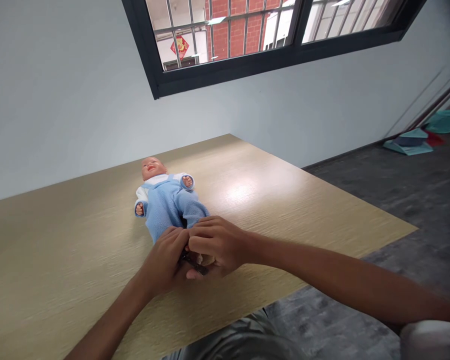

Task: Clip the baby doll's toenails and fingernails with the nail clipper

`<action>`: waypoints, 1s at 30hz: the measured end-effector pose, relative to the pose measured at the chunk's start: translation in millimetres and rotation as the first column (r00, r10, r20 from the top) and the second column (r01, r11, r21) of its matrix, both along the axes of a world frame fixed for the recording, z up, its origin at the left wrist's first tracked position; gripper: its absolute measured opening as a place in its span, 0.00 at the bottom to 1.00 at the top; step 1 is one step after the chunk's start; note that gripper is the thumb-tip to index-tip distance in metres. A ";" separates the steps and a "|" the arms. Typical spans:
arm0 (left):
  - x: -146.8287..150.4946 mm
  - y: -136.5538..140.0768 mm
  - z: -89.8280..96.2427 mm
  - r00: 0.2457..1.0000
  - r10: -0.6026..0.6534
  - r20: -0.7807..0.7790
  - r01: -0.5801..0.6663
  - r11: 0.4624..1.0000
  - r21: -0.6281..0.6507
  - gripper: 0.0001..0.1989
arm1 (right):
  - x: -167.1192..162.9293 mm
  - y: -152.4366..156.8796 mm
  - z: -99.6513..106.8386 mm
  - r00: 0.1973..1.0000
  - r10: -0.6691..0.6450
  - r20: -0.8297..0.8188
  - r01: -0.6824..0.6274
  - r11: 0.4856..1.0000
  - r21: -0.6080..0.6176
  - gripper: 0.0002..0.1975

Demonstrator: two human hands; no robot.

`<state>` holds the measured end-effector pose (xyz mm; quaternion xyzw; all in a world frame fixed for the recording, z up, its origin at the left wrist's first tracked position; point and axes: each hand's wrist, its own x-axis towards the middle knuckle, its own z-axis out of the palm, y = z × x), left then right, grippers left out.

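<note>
A baby doll (pixel 165 197) in a light blue and white outfit lies on its back on the table, its head pointing away from me. At its feet, my left hand (pixel 168 257) and my right hand (pixel 215 245) are close together, fingers bent and closed. Between them shows a small dark strap-like piece (pixel 195 263), possibly part of a doll's shoe; its exact kind cannot be made out. Both hands grip around this dark piece and the doll's foot end. The doll's feet are mostly hidden behind my fingers.
The wooden table (pixel 270 200) reaches to a pale wall, under a dark-framed window (pixel 225 75) with bars. Its right edge drops to a dark grey floor (pixel 416 190). Teal and red items (pixel 412 142) lie on the floor by the wall at the far right.
</note>
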<state>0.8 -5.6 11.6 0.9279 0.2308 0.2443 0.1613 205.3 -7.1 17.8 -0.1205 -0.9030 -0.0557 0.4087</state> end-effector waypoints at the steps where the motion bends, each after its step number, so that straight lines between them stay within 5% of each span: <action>1: 0.1 0.0 0.0 1.000 0.000 0.000 0.000 1.000 -0.003 0.05 | 0.1 0.0 -0.1 1.000 -0.005 0.011 0.005 1.000 -0.001 0.19; 30: -4.1 2.7 -3.3 1.000 0.003 -0.006 -0.003 0.999 0.037 0.11 | 4.7 -2.6 6.4 0.998 -0.003 0.061 0.004 1.000 -0.008 0.15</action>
